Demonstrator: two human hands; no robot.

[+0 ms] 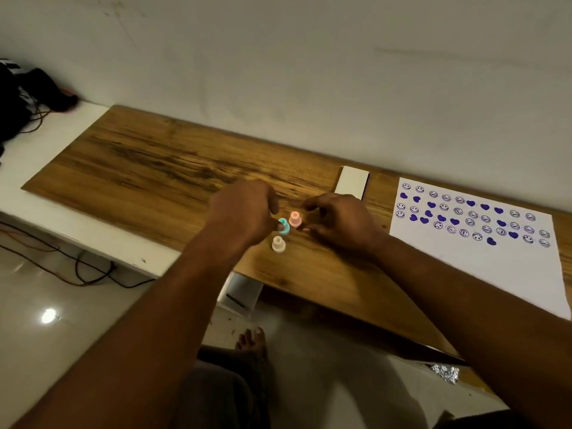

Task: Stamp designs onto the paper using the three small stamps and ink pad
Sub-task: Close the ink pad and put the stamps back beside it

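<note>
Wooden board [148, 162] under both hands, stamped paper [483, 249] well right of the right hand [337, 224] with loosely curled empty fingers, left hand [244, 212] fingertips pinching teal stamp [284, 226], pink stamp [295, 218] upright between the hands, white stamp [278, 244] just nearer

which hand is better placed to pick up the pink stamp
Right, probably. The right hand curls open just beside the upright pink stamp, while the left hand is on the teal stamp.

3 stamps – teal [283, 226], pink [295, 218], cream [278, 244]; white paper [495, 261] w/ purple hearts, smileys – brown woodgrain board [154, 168].
</note>
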